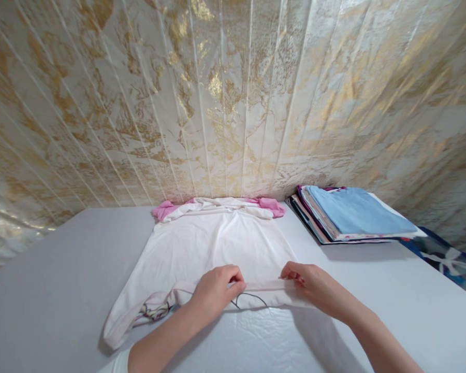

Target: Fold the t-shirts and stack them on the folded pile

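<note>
A white shirt (217, 243) with pink parts at its far end lies spread on the table, its lower hem toward me. My left hand (218, 286) pinches the near hem, thumb and forefinger together. Farther right along the same edge, my right hand (315, 286) has its fingers closed on the hem. Between the hands the edge is turned up in a band, with a thin dark curved line on it. At the left, the hem gapes and a dark printed pattern (155, 310) shows inside.
A stack of folded clothes (361, 212), light blue on top, stands at the table's back right. Beside it at the right edge lies a transparent bag with blue trim (450, 261). A gold-patterned curtain (217, 103) hangs behind the white table (62, 274).
</note>
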{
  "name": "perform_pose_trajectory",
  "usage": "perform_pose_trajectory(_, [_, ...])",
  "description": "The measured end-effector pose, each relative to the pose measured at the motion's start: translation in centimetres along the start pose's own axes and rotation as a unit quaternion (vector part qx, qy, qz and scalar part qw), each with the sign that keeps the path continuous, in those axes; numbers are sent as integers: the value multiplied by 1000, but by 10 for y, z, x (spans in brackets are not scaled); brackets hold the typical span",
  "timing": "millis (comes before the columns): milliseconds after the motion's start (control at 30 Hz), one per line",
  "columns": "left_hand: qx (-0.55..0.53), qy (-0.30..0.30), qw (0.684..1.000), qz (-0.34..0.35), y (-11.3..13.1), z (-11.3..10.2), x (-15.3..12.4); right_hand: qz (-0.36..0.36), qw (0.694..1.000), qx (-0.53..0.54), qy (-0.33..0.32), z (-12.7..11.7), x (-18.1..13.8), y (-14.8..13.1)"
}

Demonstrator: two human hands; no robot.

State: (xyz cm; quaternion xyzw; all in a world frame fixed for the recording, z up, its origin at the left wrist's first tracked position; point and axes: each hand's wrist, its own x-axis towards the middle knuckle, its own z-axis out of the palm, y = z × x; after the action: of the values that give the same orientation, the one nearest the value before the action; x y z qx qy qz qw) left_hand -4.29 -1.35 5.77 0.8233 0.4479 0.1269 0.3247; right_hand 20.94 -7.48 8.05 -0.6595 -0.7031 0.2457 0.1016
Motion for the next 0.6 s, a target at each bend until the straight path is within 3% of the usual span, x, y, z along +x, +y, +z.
perform_pose_trajectory(600, [36, -5, 999, -8, -1, 3, -3, 45, 997, -43, -35, -13, -6, 10])
